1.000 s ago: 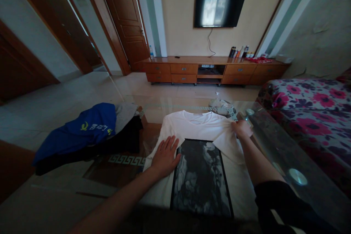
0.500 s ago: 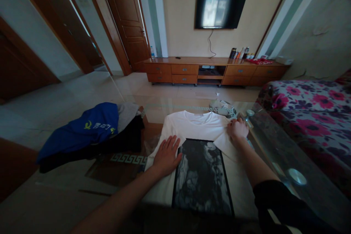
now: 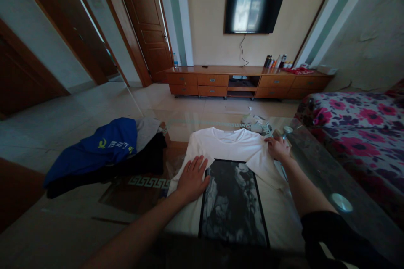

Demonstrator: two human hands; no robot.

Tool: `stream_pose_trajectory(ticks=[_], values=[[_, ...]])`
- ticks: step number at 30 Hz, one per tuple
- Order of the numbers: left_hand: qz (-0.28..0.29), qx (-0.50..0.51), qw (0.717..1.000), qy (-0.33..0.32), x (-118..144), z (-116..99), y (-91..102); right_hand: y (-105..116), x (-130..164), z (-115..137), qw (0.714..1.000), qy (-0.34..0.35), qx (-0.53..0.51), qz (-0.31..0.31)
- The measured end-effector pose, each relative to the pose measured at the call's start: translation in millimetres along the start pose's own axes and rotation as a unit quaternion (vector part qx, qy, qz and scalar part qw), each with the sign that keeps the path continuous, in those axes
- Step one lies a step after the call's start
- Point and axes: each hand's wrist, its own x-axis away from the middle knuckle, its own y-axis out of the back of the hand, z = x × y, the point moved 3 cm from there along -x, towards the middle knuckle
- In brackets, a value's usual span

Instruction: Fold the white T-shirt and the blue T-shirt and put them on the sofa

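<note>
A white T-shirt [image 3: 227, 145] with a dark printed picture [image 3: 233, 201] on its front lies spread on a glass table, collar away from me. Both sleeves are turned inward over the chest. My left hand [image 3: 193, 180] rests flat on the shirt's left part, fingers stretched, beside the print's upper left corner. At the shirt's right shoulder edge, my right hand [image 3: 279, 148] has its fingers closed in a pinch on the white cloth. The lower hem fades into shadow near me.
A pile with a blue garment [image 3: 97, 147], grey cloth and black cloth lies on the left of the glass table [image 3: 318, 164]. Beyond it stand a low wooden cabinet [image 3: 211, 73] with bottles and a wall-mounted television [image 3: 255, 10]. A flowered sofa [image 3: 356, 126] is at right.
My right hand has moved slightly to the right, drawing the shirt's right edge outward. My left hand stays in place on the cloth.
</note>
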Motion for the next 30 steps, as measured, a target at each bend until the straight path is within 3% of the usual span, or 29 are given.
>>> stream_pose_trajectory(ticks=[6,11,13,22,30], values=[[0.006,-0.002,1.0,0.004,0,0,-0.7,12,-11,3,1.0,-0.024,-0.003,-0.019],[0.004,-0.004,1.0,0.0,0,0,-1.2,16,-16,20,0.988,0.131,0.022,0.085],[0.002,-0.006,1.0,-0.002,0,0,-1.6,14,-15,24,0.982,0.149,0.03,0.111],[0.001,-0.005,1.0,-0.001,1,2,-4.2,13,-5,26,0.985,0.138,0.064,0.085],[-0.004,-0.001,1.0,0.0,1,2,-4.7,18,-7,22,0.991,0.121,0.004,0.052]])
